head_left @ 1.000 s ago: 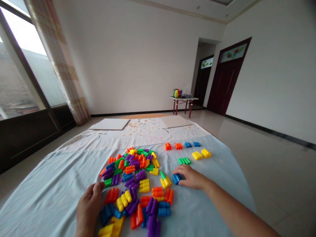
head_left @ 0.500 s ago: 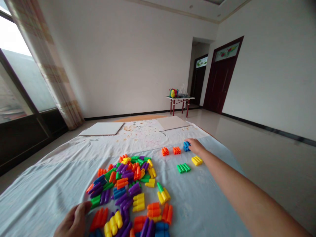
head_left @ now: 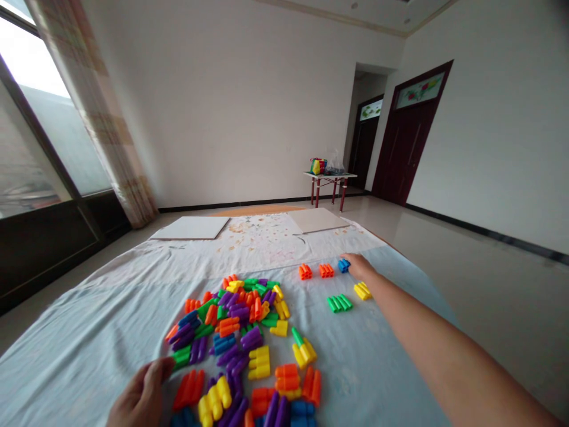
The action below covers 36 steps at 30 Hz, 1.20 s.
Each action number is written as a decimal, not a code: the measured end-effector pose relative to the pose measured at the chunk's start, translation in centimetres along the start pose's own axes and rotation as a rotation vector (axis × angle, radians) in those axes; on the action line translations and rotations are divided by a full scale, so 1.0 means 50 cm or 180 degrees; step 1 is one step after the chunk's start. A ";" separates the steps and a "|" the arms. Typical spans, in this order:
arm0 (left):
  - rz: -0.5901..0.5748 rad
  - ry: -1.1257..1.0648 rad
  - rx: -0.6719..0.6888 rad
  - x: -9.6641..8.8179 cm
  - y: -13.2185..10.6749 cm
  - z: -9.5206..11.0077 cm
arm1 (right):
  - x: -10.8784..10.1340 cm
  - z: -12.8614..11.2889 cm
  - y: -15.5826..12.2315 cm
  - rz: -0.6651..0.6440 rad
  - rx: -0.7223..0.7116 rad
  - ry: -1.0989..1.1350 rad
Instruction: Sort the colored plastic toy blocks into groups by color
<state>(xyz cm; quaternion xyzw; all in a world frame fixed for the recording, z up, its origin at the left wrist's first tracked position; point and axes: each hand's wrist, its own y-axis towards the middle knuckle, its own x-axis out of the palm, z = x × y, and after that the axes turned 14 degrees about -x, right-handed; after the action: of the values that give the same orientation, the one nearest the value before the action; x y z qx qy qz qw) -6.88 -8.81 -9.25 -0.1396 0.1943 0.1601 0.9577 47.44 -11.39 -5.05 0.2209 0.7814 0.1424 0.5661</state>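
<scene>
Stretching across a pale blue cloth [head_left: 89,338], the right hand [head_left: 359,267] rests its loosely bent fingers [head_left: 348,258] against a small blue plastic block [head_left: 343,265]; whether they grip it cannot be told. An orange cluster [head_left: 304,271] and a second orange cluster [head_left: 326,270] sit to its left, a green cluster [head_left: 339,303] and a yellow cluster [head_left: 363,290] just below. At the lower edge, the left hand [head_left: 142,400] holds nothing, half-curled fingers [head_left: 160,369] just beside a heap of multicoloured blocks [head_left: 226,332].
</scene>
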 end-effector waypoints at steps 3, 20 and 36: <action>0.0043 -0.0142 0.0039 0.007 -0.002 0.003 | -0.020 -0.030 -0.005 0.0063 -0.0088 0.0013; 0.0046 -0.0219 0.0477 0.012 -0.027 0.017 | -0.005 -0.380 -0.251 -0.1046 -0.0838 0.1170; 0.0146 0.0029 0.0577 0.009 -0.040 0.028 | 0.020 -0.377 -0.272 -0.1129 -0.1046 0.1327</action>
<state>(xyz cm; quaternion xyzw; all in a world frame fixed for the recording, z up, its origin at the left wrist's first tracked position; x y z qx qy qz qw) -5.32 -10.05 -7.80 -0.0486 0.2155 0.1630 0.9616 26.83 -22.08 -6.31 -0.0471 0.8734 0.2080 0.4379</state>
